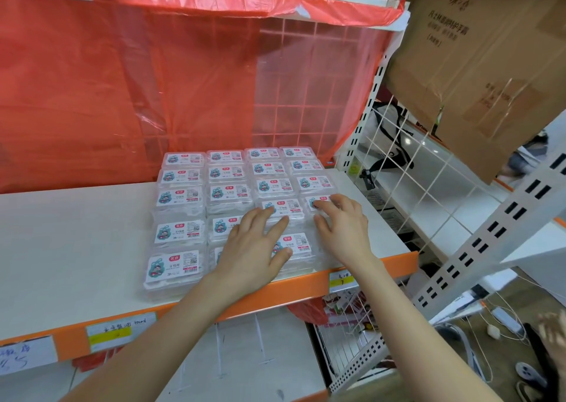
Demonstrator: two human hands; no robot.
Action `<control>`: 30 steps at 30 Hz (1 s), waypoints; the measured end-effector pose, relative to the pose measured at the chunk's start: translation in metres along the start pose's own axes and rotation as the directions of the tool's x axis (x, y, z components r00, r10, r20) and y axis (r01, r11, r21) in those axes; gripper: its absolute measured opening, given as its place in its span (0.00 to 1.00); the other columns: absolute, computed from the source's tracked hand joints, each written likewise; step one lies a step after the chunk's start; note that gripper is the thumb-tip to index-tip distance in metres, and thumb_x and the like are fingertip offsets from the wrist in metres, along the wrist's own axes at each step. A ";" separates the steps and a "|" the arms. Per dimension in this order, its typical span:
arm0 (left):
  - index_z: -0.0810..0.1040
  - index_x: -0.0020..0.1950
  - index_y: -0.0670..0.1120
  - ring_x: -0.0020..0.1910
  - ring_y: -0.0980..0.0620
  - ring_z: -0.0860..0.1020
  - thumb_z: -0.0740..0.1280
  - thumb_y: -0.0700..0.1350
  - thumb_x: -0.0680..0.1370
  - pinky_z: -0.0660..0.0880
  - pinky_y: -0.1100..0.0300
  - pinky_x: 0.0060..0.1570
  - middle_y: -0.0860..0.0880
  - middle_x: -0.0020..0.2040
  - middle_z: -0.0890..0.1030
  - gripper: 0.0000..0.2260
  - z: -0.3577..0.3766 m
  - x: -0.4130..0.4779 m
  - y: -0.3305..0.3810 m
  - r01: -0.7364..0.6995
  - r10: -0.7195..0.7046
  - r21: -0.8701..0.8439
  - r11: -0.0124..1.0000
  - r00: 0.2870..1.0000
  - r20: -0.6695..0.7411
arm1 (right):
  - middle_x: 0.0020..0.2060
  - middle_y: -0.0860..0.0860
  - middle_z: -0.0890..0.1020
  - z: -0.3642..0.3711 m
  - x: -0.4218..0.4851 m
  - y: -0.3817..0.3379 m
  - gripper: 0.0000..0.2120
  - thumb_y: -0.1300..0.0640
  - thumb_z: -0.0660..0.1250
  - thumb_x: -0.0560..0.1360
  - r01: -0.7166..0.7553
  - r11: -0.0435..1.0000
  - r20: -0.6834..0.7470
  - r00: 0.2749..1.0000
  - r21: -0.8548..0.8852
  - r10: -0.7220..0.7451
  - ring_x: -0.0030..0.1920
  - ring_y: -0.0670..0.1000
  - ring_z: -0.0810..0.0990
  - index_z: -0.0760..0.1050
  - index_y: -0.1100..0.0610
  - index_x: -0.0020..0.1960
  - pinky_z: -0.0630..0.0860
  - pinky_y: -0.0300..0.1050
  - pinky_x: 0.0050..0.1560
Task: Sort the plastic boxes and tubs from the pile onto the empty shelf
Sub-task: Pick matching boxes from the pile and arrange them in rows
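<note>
A white shelf with an orange front edge holds clear plastic boxes, each with a white label showing a cartoon figure and a red logo. They lie flat in a tight grid on the right part of the shelf, four columns across. Nineteen labels can be counted: five in each of the three left columns and four in the rightmost, where the hand hides the front spot. Both bare forearms reach up from below. The left hand lies palm down, fingers straight and spread, gripping nothing, across the front boxes of the second and third columns, its thumb on the front box of the third column. The right hand, just beside it, is also palm down with fingers spread and slightly bent, its fingertips resting on the fourth box of the rightmost column. Behind hangs one red plastic sheet over a wire grid. Three handwritten price tags sit on the orange edge. One cardboard carton is at upper right.
</note>
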State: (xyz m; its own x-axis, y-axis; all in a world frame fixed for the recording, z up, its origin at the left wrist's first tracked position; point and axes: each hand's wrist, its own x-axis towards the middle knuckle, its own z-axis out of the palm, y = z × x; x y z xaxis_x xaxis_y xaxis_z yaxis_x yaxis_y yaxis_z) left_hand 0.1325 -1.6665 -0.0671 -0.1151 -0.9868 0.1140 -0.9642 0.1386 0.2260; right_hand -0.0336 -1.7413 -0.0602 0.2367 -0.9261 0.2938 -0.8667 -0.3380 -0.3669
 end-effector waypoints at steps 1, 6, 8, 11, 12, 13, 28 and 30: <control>0.52 0.76 0.54 0.74 0.49 0.46 0.36 0.65 0.67 0.52 0.52 0.72 0.50 0.76 0.50 0.38 0.000 0.000 0.000 -0.003 0.003 0.004 1.000 1.000 0.004 | 0.66 0.54 0.69 0.000 0.000 0.000 0.16 0.55 0.60 0.78 0.005 1.000 0.000 1.000 -0.004 -0.005 0.67 0.57 0.62 0.73 0.51 0.65 0.61 0.53 0.63; 0.53 0.76 0.53 0.74 0.49 0.47 0.43 0.62 0.71 0.52 0.53 0.71 0.50 0.76 0.52 0.34 -0.004 0.002 -0.002 -0.026 0.026 -0.006 1.000 1.000 0.011 | 0.64 0.55 0.71 -0.001 0.000 -0.002 0.15 0.55 0.60 0.78 0.017 0.999 -0.016 1.000 -0.044 -0.018 0.66 0.58 0.64 0.75 0.53 0.63 0.61 0.55 0.61; 0.57 0.75 0.52 0.73 0.50 0.51 0.42 0.65 0.70 0.54 0.54 0.70 0.49 0.75 0.56 0.36 -0.011 0.001 -0.006 -0.027 0.026 -0.043 0.999 0.999 -0.028 | 0.60 0.58 0.75 0.000 -0.001 -0.010 0.14 0.56 0.62 0.75 0.060 0.997 -0.065 0.996 -0.049 -0.063 0.63 0.63 0.69 0.78 0.56 0.59 0.65 0.59 0.57; 0.62 0.73 0.51 0.71 0.47 0.57 0.41 0.65 0.68 0.58 0.53 0.67 0.47 0.73 0.62 0.38 -0.025 -0.005 -0.021 0.016 -0.024 -0.067 0.998 0.993 -0.115 | 0.51 0.59 0.80 0.004 0.002 -0.030 0.16 0.52 0.59 0.71 0.151 0.982 -0.091 0.983 -0.115 -0.162 0.53 0.65 0.77 0.80 0.57 0.52 0.73 0.63 0.46; 0.63 0.73 0.50 0.71 0.46 0.59 0.41 0.65 0.68 0.59 0.52 0.67 0.46 0.72 0.64 0.37 -0.030 -0.009 -0.029 0.045 -0.054 -0.070 0.996 0.989 -0.138 | 0.50 0.59 0.81 0.006 0.003 -0.039 0.18 0.50 0.56 0.70 0.186 0.974 -0.076 0.977 -0.129 -0.197 0.52 0.65 0.78 0.81 0.56 0.51 0.74 0.63 0.44; 0.65 0.72 0.49 0.70 0.45 0.61 0.43 0.64 0.69 0.60 0.51 0.66 0.45 0.71 0.65 0.36 -0.034 -0.013 -0.039 0.080 -0.091 -0.070 0.994 0.983 -0.160 | 0.50 0.59 0.81 0.008 0.005 -0.050 0.19 0.50 0.55 0.70 0.225 0.965 -0.060 0.970 -0.135 -0.234 0.51 0.65 0.78 0.80 0.56 0.50 0.74 0.63 0.44; 0.80 0.56 0.41 0.49 0.37 0.79 0.53 0.55 0.73 0.76 0.45 0.43 0.40 0.51 0.81 0.25 -0.083 -0.202 -0.198 0.604 -0.580 -0.008 0.797 0.762 -0.288 | 0.46 0.56 0.83 0.091 -0.040 -0.280 0.20 0.48 0.54 0.71 0.683 0.729 0.101 0.723 0.035 -0.683 0.47 0.61 0.81 0.81 0.55 0.49 0.78 0.57 0.41; 0.79 0.57 0.41 0.51 0.37 0.78 0.53 0.56 0.73 0.76 0.44 0.46 0.40 0.52 0.80 0.26 -0.089 -0.237 -0.217 0.640 -0.622 -0.039 0.767 0.727 -0.292 | 0.45 0.56 0.83 0.102 -0.059 -0.315 0.20 0.48 0.54 0.71 0.703 0.708 0.116 0.699 0.067 -0.705 0.46 0.60 0.81 0.81 0.56 0.48 0.78 0.57 0.40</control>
State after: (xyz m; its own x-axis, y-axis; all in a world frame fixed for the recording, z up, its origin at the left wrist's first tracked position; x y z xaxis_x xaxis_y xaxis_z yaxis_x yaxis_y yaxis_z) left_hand 0.3900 -1.4549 -0.0572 0.5857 -0.7787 0.2248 -0.8038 -0.5225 0.2845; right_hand 0.2705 -1.5977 -0.0522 0.8278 -0.4289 0.3616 -0.4179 -0.9015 -0.1125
